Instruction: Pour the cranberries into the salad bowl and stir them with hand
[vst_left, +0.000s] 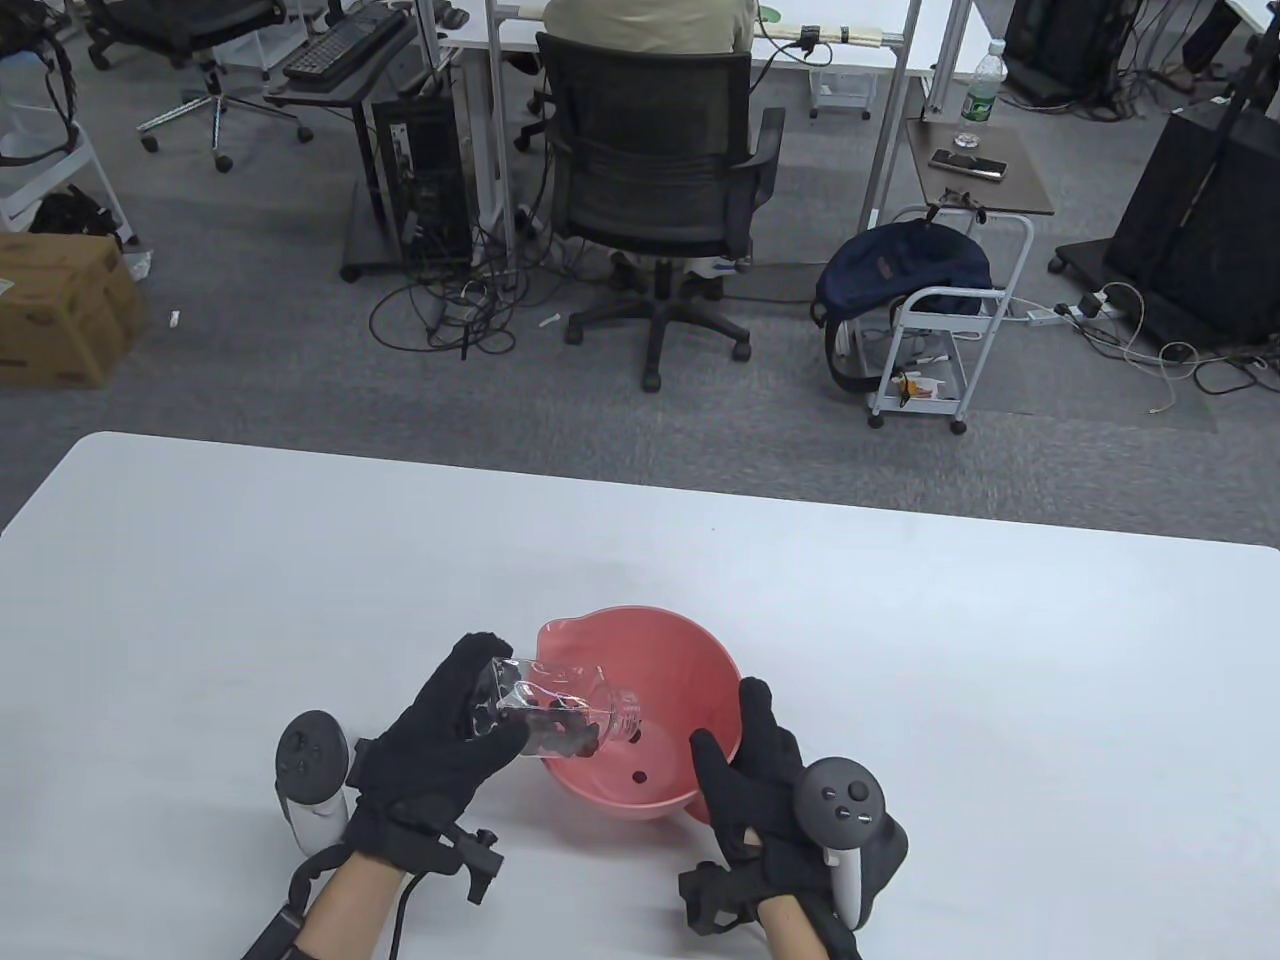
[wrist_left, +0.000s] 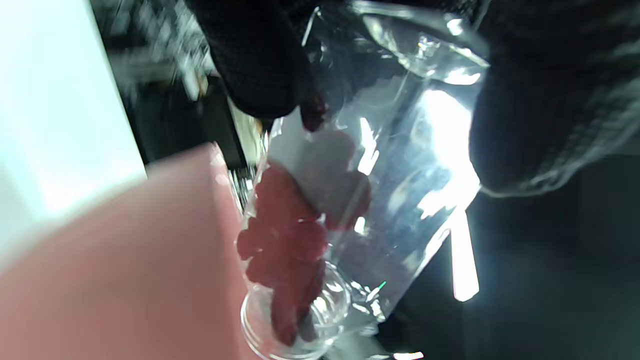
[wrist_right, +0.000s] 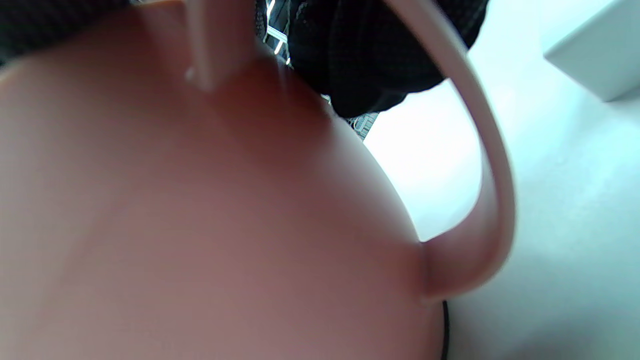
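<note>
A pink salad bowl (vst_left: 690, 650) stands near the front of the white table (vst_left: 300, 600). My left hand (vst_left: 470, 700) grips a clear jar (vst_left: 560, 700) tipped on its side, its mouth over the bowl's left rim. Dark red cranberries (vst_left: 565, 735) lie bunched toward the mouth. In the left wrist view the cranberries (wrist_left: 285, 240) crowd the neck of the jar (wrist_left: 380, 200), above the bowl (wrist_left: 125, 260). One or two dark bits (vst_left: 640, 775) lie on the bowl's floor. My right hand (vst_left: 730, 720) grips the bowl's right rim, thumb inside; in the right wrist view my fingers (wrist_right: 370, 60) sit above the bowl's handle (wrist_right: 490, 200).
The table's far edge (vst_left: 640, 490) runs across the middle of the table view. Beyond it are grey carpet, an office chair (vst_left: 650, 170) with a seated person, a small cart (vst_left: 940, 330) and cables. A white block (wrist_right: 600, 55) shows at the right wrist view's top corner.
</note>
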